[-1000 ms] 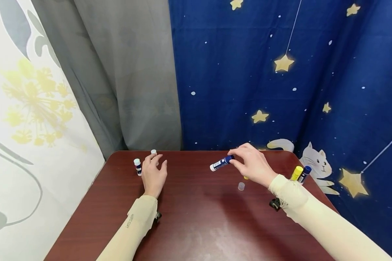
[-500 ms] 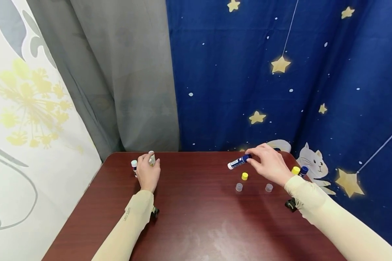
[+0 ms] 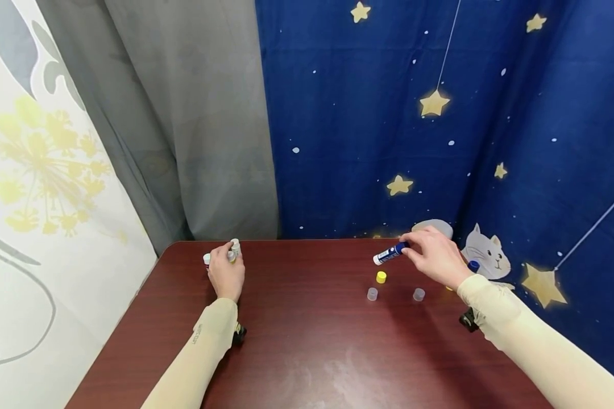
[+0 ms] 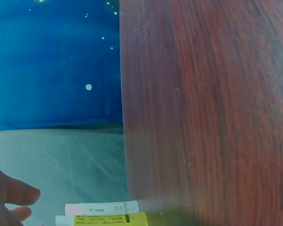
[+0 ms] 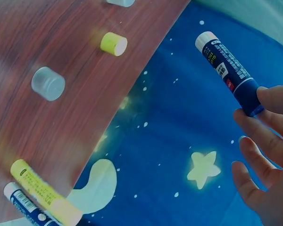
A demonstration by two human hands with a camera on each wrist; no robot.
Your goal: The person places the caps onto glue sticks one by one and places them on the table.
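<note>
Near caps (image 3: 381,277), right hand (image 3: 435,257) pinches blue glue-stick (image 5: 226,68), relaxed left hand (image 3: 227,275) by upright glue-sticks (image 4: 111,220).

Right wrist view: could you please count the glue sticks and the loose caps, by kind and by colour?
Blue glue sticks: 2, one held in the right hand
Yellow glue stick: 1
Yellow cap: 1
Clear caps: 2, one cut off by the top edge
Total: 6
</note>
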